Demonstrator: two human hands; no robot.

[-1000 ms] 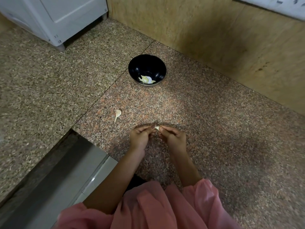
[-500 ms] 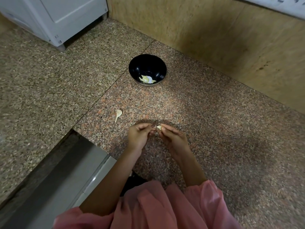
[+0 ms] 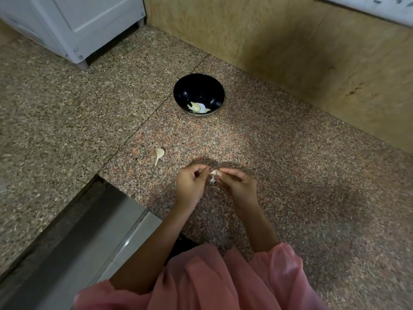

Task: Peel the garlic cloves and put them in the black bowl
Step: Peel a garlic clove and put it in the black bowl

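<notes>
Peeling onward, both hands (image 3: 214,182) keep their grip on garlic clove (image 3: 213,172), papery skin (image 3: 211,180) now dangling

Single head-worn view, looking steeply down and forward from above the granite counter (image 3: 290,175). Black bowl (image 3: 199,90) sits mid-frame, farther out; both hands lie nearer the camera than the bowl.

Loose pink sleeves (image 3: 279,260) gathered above the elbows, bare forearms, dark-painted nails
</notes>
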